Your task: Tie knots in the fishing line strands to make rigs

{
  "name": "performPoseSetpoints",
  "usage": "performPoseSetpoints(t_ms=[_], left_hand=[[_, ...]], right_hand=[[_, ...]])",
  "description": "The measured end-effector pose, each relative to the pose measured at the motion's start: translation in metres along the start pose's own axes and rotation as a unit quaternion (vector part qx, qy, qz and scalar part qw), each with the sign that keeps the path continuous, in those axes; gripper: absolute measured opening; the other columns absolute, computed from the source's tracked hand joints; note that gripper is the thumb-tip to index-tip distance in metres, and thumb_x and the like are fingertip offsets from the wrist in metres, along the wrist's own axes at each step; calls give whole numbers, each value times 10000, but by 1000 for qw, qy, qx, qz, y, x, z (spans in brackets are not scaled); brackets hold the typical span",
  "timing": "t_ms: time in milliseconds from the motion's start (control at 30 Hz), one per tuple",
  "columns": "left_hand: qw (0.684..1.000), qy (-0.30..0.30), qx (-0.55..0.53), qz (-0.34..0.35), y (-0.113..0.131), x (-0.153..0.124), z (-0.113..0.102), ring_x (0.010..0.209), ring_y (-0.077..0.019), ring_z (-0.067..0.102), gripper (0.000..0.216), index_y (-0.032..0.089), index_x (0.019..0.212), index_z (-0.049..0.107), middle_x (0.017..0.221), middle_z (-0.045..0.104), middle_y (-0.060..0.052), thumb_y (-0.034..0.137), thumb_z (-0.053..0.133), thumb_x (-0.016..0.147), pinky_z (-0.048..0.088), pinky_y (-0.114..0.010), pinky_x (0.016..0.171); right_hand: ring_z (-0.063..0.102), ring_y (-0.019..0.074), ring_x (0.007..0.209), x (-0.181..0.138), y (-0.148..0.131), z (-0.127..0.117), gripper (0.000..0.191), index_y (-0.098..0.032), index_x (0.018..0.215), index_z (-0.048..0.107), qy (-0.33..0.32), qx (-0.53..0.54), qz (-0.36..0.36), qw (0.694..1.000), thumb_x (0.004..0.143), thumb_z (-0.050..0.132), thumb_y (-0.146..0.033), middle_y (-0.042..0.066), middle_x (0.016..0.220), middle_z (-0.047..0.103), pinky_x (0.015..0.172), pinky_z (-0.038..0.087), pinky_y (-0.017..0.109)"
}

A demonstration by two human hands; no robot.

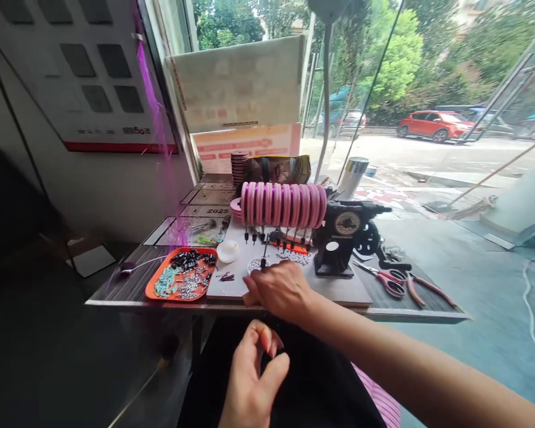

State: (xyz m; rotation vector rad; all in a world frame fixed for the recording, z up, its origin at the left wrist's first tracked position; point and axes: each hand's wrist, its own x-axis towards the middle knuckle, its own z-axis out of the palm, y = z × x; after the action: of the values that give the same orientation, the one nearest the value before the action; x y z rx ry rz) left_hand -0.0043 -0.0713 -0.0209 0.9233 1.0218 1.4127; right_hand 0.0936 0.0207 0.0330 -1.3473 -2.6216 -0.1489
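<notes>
Reaching forward over the near edge of the desk [125, 285], the right hand [279, 291] lay knuckles-up on the pale board [339, 290]. Its fingers were curled down out of sight, so I could not tell whether they pinched anything. The left hand [254, 380] hung lower, short of the desk and over a dark lap. Its fingers were half curled with the thumb apart from the tips, and nothing showed between them.

Just beyond the right hand's fingertips sat a small dish of pale beads [255, 266]. A thin dark strand [264, 252] came down to it from the row of pink spools [283, 205]. The strand's long axis ran nearly upright, leaning a little, with its lower end pointing at the dish. The spool row itself ran left to right across the board.

By my judgement the work was in its early part. Beads lay loose in the orange tray [154, 291] and in a heap [294, 257] near the black machine [341, 238], and short dark ends hung free under several spools. No finished piece showed anywhere. Scissors [383, 279] and pliers [421, 288] lay untouched at the right, well apart from both hands.
</notes>
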Motion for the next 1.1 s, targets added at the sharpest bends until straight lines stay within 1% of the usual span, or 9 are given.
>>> performPoseSetpoints(t_ms=[100, 167, 233, 400, 500, 567, 733, 867, 1100], left_hand=[[995, -28, -76, -53, 12, 7, -7, 668, -160, 498, 242, 183, 597, 537, 606, 505, 11, 354, 689, 675, 439, -299, 767], [988, -22, -111, -102, 16, 9, -13, 679, -170, 553, 244, 167, 599, 584, 630, 557, 1, 368, 699, 676, 473, -331, 791], [981, 19, -133, -141, 16, 8, -18, 698, -176, 608, 196, 157, 659, 637, 682, 617, -6, 329, 730, 654, 506, -313, 751], [965, 103, -161, -178, 5, -3, -25, 599, -146, 634, 240, 144, 830, 666, 620, 657, 1, 244, 759, 632, 524, -267, 644], [962, 109, -176, -178, 1, -9, -27, 566, -142, 627, 236, 164, 885, 614, 585, 653, 5, 222, 722, 683, 505, -254, 600], [959, 92, -187, -193, 1, -12, -27, 556, -144, 627, 208, 170, 886, 584, 575, 652, 1, 222, 694, 718, 491, -248, 591], [943, 39, -211, -254, 2, -16, -28, 556, -137, 624, 161, 146, 823, 576, 583, 655, -17, 224, 688, 738, 485, -245, 593], [937, 8, -204, -285, 4, -17, -30, 539, -133, 628, 137, 132, 793, 590, 569, 658, -23, 242, 666, 764, 483, -237, 584], [913, -39, -239, -328, 2, -15, -33, 455, -125, 608, 126, 121, 773, 613, 505, 627, 0, 234, 664, 755, 461, -218, 496]], right_hand=[[645, 219, 741, -42, 21, -2, 358, -178, 1037, 579, 78, 8, 48, 996, 923, 357, -436, 88, 828, 699, 648, 405, 297], [630, 243, 844, -81, 48, 5, 333, -161, 1145, 505, 146, 9, 176, 973, 911, 382, -364, 104, 920, 685, 713, 425, 333], [631, 265, 849, -119, 83, 17, 303, -132, 1128, 499, 94, -19, 297, 950, 903, 349, -268, 127, 922, 673, 750, 444, 379], [596, 347, 949, -157, 138, 38, 368, -29, 1114, 536, 0, -12, 341, 940, 827, 364, -181, 227, 1010, 628, 797, 453, 425], [573, 368, 978, -144, 108, 34, 325, -129, 1026, 600, 91, 47, 314, 944, 858, 353, -257, 185, 1041, 624, 827, 433, 494], [609, 306, 926, -128, 68, 31, 278, -192, 921, 629, 98, 226, 257, 935, 877, 390, -327, 122, 991, 650, 817, 466, 444], [611, 227, 956, -82, -11, 48, 260, -190, 1007, 635, -40, 632, 129, 763, 846, 531, -366, 74, 1022, 668, 830, 488, 338], [604, 187, 865, -65, -21, 61, 226, -157, 901, 656, -51, 743, 91, 661, 808, 602, -356, 52, 899, 660, 796, 470, 298], [526, 120, 673, -61, -21, 55, 242, -129, 716, 625, -85, 794, 61, 599, 779, 642, -362, 0, 688, 575, 680, 423, 241]])
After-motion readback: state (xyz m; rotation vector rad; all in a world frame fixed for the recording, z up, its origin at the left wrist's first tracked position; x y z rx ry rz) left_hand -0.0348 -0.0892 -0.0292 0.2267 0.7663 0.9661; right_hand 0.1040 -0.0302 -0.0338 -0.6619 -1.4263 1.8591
